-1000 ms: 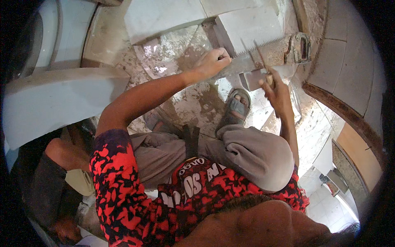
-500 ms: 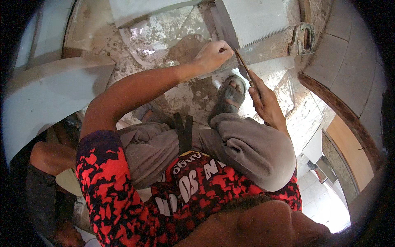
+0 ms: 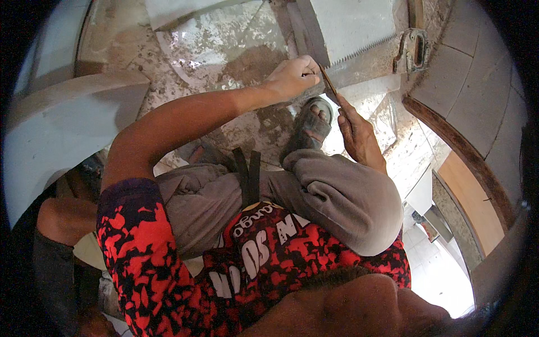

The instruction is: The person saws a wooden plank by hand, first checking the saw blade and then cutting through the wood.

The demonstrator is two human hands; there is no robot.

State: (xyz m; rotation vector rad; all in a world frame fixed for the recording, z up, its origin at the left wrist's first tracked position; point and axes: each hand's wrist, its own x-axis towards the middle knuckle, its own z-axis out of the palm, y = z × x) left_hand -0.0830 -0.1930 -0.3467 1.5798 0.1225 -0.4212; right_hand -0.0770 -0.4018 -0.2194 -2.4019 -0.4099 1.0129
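A handsaw (image 3: 368, 60) lies across in front of me, its toothed edge facing away and its worn grey handle (image 3: 414, 51) at the right. My right hand (image 3: 358, 132) is closed around a slim, dark, pointed tool that looks like a file (image 3: 328, 81). The tool's tip slants up to the saw's toothed edge. Close beside that tip, my left hand (image 3: 295, 77) is closed, fingers curled and thumb forward, over the left part of the blade. What its fingers grip is hidden.
My sandalled foot (image 3: 311, 126) stands just below the blade on a stained floor (image 3: 224, 50). A pale board (image 3: 353, 25) lies beyond the saw. A curved-looking white panel (image 3: 67, 123) is at left, with another person's bent limb (image 3: 67, 219) below it. Tiled ledge (image 3: 466, 84) at right.
The view has shifted slightly. The file has tilted a little steeper, with its tip still at the saw's toothed edge. Both hands stay in nearly the same place.
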